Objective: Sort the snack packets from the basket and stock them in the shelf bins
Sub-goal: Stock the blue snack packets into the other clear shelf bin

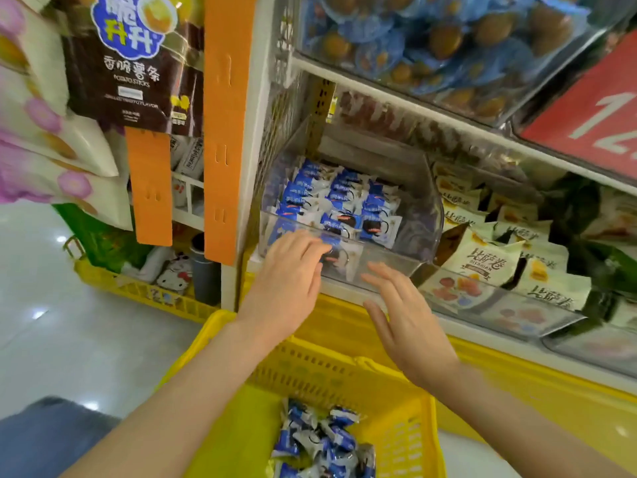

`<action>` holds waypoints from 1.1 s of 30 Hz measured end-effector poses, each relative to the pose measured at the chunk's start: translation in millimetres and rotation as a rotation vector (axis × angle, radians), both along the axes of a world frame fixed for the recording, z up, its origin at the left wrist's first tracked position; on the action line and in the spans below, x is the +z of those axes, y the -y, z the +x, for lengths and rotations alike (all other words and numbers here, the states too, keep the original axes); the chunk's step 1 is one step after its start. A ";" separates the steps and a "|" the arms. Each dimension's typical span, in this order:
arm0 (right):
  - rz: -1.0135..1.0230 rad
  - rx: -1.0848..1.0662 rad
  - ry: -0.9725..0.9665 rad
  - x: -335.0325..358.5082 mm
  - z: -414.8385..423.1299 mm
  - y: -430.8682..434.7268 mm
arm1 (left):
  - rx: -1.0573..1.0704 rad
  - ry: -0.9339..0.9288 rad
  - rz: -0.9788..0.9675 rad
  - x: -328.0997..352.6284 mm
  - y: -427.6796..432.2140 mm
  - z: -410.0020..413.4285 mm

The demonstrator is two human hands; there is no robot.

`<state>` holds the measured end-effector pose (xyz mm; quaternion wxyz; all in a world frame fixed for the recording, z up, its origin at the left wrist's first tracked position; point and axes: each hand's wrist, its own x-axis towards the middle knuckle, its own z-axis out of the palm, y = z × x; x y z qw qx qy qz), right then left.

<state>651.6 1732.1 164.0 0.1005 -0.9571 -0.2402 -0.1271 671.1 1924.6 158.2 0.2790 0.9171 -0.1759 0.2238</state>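
A clear plastic shelf bin [406,208] holds rows of blue-and-white snack packets [341,205]. My left hand [289,277] lies flat against the bin's front wall at its left, fingers straight, holding nothing. My right hand [406,326] hovers just below and in front of the bin's front edge, fingers straight and spread, empty. Beneath my arms stands a yellow plastic basket [344,370] with several more blue-and-white packets [320,443] heaped in its bottom.
To the right, a second clear bin [499,308] holds cream-coloured packets. A higher bin [448,46] is full of blue-wrapped snacks, beside a red price sign [593,105]. Orange hanging strips [224,125] and bagged snacks fill the left. Another yellow crate [138,291] sits on the floor.
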 end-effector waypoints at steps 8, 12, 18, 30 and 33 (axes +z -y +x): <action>-0.001 -0.183 -0.322 -125.7 -45.2 39.8 | -0.125 -0.364 0.149 -105.7 43.9 -44.9; -0.111 -0.275 -0.619 -196.8 -52.2 54.3 | -0.142 -0.720 0.297 -183.6 49.9 -61.4; -0.016 -0.362 -0.912 -268.6 -62.4 66.7 | -0.045 -1.140 0.211 -267.0 47.9 -75.5; 0.069 -0.525 -1.126 -325.3 -48.3 43.6 | 0.314 -1.416 -0.288 -337.7 66.0 -55.6; 0.026 -0.534 -1.072 -329.2 -47.3 42.5 | 0.372 -1.518 -0.438 -340.7 72.4 -55.1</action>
